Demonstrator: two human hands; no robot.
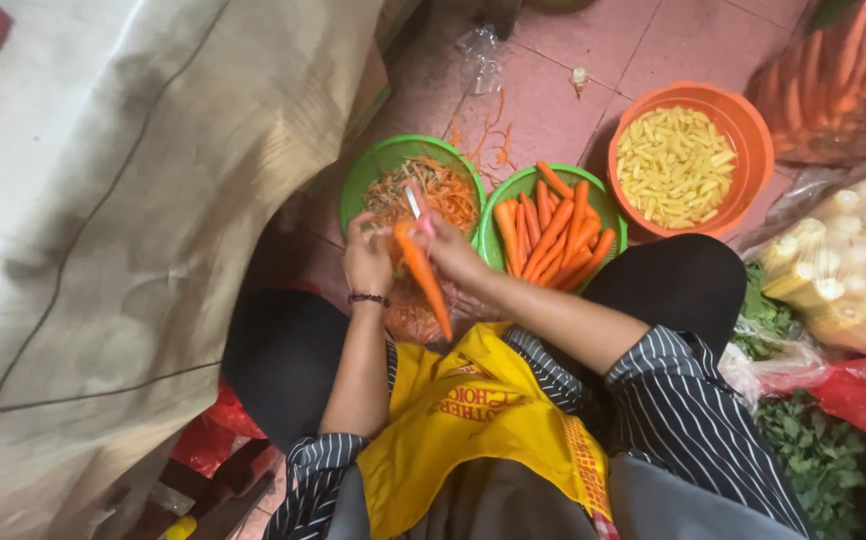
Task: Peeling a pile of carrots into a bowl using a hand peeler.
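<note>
My left hand [366, 258] grips the top end of a long carrot [424, 279] that points down toward my lap. My right hand [450, 250] holds a peeler [415, 208] with a pale blade against the carrot's upper part. Both hands hover over a green bowl of carrot peelings [385, 160]. Beside it, a second green bowl [505, 190] holds several peeled carrots [553, 235]. I sit with knees apart, in a yellow apron and striped sleeves.
An orange bowl [743, 115] of yellow cut pieces stands at the upper right. Bags of carrots [843, 85] and pale vegetables [843, 265] lie on the right, with leafy greens [813, 455] below. A large grey cloth [123, 230] fills the left. Peelings litter the pink tiled floor [543, 90].
</note>
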